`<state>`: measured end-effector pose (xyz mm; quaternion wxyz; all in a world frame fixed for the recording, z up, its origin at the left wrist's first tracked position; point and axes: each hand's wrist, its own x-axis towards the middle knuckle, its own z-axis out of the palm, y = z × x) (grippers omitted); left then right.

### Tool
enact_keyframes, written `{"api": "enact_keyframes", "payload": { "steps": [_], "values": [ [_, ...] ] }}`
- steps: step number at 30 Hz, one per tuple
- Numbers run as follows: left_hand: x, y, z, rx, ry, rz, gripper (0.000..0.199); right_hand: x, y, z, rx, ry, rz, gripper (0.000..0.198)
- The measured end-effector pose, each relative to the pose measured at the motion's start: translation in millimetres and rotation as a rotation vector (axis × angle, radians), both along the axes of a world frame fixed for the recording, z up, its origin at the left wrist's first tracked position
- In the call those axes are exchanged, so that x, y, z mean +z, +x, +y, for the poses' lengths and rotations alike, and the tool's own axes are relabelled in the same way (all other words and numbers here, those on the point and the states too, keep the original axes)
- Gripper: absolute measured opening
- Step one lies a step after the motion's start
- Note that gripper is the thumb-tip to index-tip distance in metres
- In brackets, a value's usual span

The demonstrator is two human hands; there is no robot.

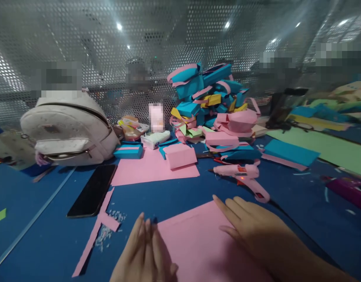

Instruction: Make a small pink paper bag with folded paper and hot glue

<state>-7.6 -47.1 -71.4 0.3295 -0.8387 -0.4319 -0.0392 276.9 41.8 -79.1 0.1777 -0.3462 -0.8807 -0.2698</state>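
A pink sheet of paper (192,235) lies on the blue table in front of me, its near part running out of view at the bottom. My left hand (147,250) rests along the sheet's left edge, fingers stretched out and close together. Across the right side of the sheet lies my right hand (251,223), its fingers extended and the thumb apart. Neither hand grips anything. Beyond my right hand, a pink glue gun (240,172) with a small red light lies on its side, its cord trailing toward the lower right.
Torn pink strips (95,235), paper scraps and a black phone (92,191) lie at left. Behind stand a white backpack (69,129) and a tall pile of blue, pink and yellow folded paper pieces (212,102). A purple object (349,190) lies at right.
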Motion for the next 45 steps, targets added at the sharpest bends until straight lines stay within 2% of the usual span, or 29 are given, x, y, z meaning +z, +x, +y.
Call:
{"api": "enact_keyframes", "payload": {
  "steps": [4, 8, 13, 17, 21, 25, 29, 34, 38, 42, 45],
  "values": [
    [18.4, 10, 22, -0.127, -0.045, -0.076, 0.037, 10, -1, 4, 0.027, -0.063, -0.065, 0.035],
    [32.8, 12, 37, -0.223, -0.108, -0.167, 0.029, 32, -17, 4, 0.013, -0.164, -0.086, 0.019],
    [38.4, 10, 44, -0.258, -0.203, -0.313, 0.019, 48, -44, 7, 0.201, -0.208, -0.070, 0.007],
    [33.5, 12, 46, -0.151, -0.294, -0.506, 0.022, 44, -55, 17, 0.319, -0.263, -0.073, 0.012],
    [36.7, 14, 47, -0.061, -0.424, -0.690, 0.020, 36, -55, 23, 0.362, -0.238, -0.067, 0.014],
    [42.9, 13, 47, -0.047, -0.550, -0.805, 0.014, 27, -51, 24, 0.396, -0.168, -0.038, 0.016],
    [39.9, 7, 48, -0.074, -0.628, -0.861, 0.017, 20, -46, 26, 0.440, -0.167, 0.016, 0.017],
    [25.2, -2, 48, -0.113, -0.609, -0.795, 0.024, 17, -45, 29, 0.517, -0.154, 0.089, 0.019],
    [15.3, -3, 46, -0.177, -0.422, -0.643, 0.023, 18, -45, 32, 0.593, -0.151, 0.111, 0.017],
    [20.4, 1, 47, -0.207, -0.319, -0.537, 0.022, 16, -46, 32, 0.610, -0.197, 0.103, 0.016],
    [26.0, 4, 48, -0.269, -0.263, -0.458, 0.030, 16, -47, 31, 0.592, -0.231, 0.075, 0.016]
  ]
}}
